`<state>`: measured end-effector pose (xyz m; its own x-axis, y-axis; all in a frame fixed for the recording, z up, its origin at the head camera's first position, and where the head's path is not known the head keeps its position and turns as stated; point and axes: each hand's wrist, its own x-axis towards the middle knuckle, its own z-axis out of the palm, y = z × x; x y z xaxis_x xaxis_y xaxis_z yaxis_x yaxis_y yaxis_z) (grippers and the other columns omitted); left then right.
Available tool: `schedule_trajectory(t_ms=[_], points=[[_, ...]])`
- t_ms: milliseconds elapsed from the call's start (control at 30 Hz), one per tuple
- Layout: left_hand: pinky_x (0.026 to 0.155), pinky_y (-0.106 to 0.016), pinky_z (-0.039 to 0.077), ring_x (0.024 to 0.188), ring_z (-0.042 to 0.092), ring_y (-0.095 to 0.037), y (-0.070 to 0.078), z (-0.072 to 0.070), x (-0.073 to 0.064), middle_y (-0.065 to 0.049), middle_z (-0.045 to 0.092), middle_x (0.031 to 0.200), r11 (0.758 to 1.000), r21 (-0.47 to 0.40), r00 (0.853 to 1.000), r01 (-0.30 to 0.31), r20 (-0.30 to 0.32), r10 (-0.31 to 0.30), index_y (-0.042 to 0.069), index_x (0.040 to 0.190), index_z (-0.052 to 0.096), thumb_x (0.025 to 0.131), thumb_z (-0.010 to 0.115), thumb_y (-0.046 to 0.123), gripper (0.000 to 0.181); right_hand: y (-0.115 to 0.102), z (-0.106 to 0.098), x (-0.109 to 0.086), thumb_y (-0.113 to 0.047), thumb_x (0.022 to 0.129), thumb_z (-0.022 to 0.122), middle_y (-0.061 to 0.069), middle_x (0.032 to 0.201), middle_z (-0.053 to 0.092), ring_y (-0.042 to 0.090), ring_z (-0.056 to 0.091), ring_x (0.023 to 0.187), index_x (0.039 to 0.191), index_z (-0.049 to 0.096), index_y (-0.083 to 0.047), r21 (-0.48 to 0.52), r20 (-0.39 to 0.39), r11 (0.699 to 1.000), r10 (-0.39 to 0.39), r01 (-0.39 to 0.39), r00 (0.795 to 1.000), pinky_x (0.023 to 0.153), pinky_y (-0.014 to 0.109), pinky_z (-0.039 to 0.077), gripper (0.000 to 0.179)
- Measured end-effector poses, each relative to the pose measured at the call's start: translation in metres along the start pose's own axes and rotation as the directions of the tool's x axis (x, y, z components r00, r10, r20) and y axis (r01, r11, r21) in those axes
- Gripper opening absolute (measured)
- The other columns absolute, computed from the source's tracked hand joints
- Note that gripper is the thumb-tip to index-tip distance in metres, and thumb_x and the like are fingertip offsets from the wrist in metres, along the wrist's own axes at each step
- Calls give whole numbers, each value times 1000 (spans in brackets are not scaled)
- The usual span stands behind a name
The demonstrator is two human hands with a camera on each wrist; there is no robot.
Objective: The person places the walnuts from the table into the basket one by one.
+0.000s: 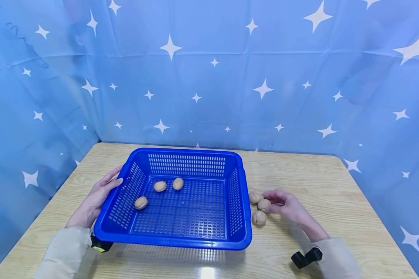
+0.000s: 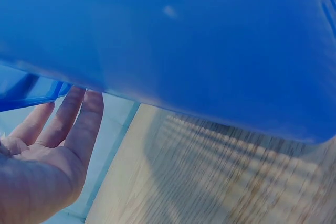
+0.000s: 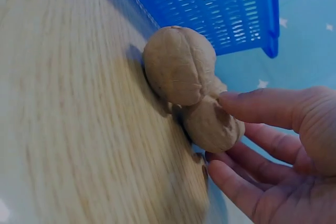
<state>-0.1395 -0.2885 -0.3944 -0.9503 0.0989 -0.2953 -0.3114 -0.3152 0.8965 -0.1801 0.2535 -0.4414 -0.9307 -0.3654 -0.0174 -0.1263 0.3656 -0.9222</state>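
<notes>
My left hand (image 1: pixel 97 197) grips the left rim of a blue plastic basket (image 1: pixel 174 243), thumb over the top and fingers under the edge. In the left wrist view, the fingers (image 2: pixel 86 124) reach up to the underside of the rim. Three walnuts (image 1: pixel 160 186) lie inside the basket, toward its left half. Just outside its right wall sit three more walnuts (image 1: pixel 259 217) close together. My right hand (image 1: pixel 284 205) pinches one walnut (image 3: pixel 212 127) of this group between thumb and fingers. Another walnut (image 3: pixel 178 66) lies right against it.
Everything is on a light wood-grain table (image 1: pixel 300 174). A blue curtain (image 1: pixel 227 97) with white stars hangs behind the table and along its sides. The basket's front side stands above the tabletop, with its patterned shadow beneath. Each wrist wears a black camera mount (image 1: pixel 306 258).
</notes>
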Motion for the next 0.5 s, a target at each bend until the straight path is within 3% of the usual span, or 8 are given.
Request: schedule_trajectory(t_ms=[267,500], points=[[75,-37,55,92,66,-17,1,0,1,7,66,104,1000,24,1000,3,-3,-3,28,149,20,98,50,21,60,1,2,4,0,79,70,23,104,62,10,59,87,113,57,13,-18,15,1000,7,-7,1000,73,21,50,38],[75,-36,55,91,66,-16,2,1,1,8,66,102,998,56,1000,10,-24,-9,25,151,13,97,52,23,67,2,2,5,-4,79,73,17,97,63,10,57,81,109,59,9,-65,-23,997,36,-38,999,69,22,49,35]])
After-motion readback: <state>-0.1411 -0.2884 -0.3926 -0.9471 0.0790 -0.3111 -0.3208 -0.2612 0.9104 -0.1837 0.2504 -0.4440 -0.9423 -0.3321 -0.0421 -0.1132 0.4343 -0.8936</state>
